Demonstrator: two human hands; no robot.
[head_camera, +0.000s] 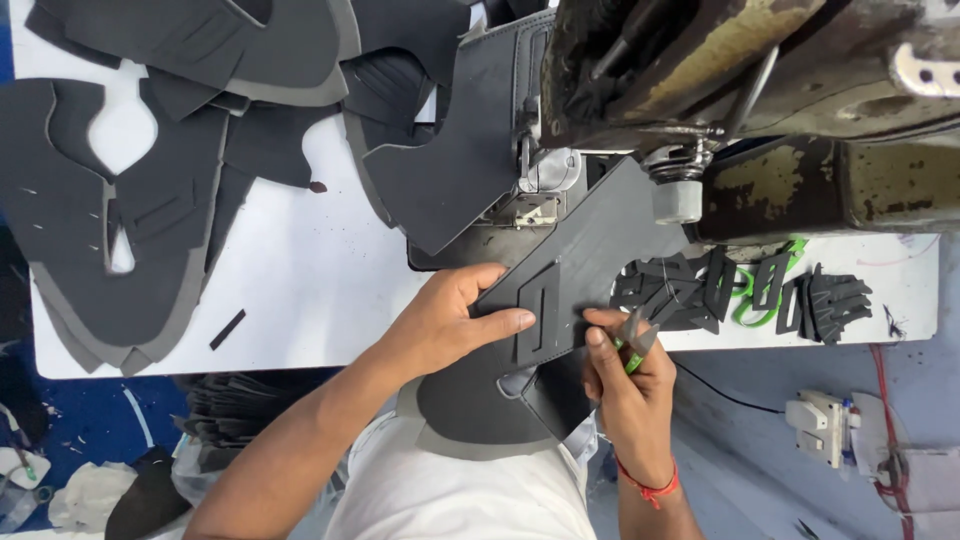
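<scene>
While a worn, rust-flecked sewing machine looms over the white worktable, a person at the bench holds a dark grey cut panel flat against the table's near edge, just below the machine's needle area. The left hand lies spread on the panel's left side, thumb pressed along its top face beside a raised, slotted patch piece and fingers curled under the panel's edge, so the hand is closed on the panel. The right hand, a red thread band at its wrist, is pinched shut around small thread snips with green on the handle, their tips touching the panel's right edge near the patch. The panel runs diagonally from the machine's foot down toward the person's lap, where a larger grey-edged piece hangs over the table's edge. To the right on the table lies a loose heap of small dark cut pieces tangled with a green strap. To the left and behind, large dark foam-backed panels lie stacked and overlapping across the tabletop. A white switch box sits on the floor to the lower right, with red cable beside it.
</scene>
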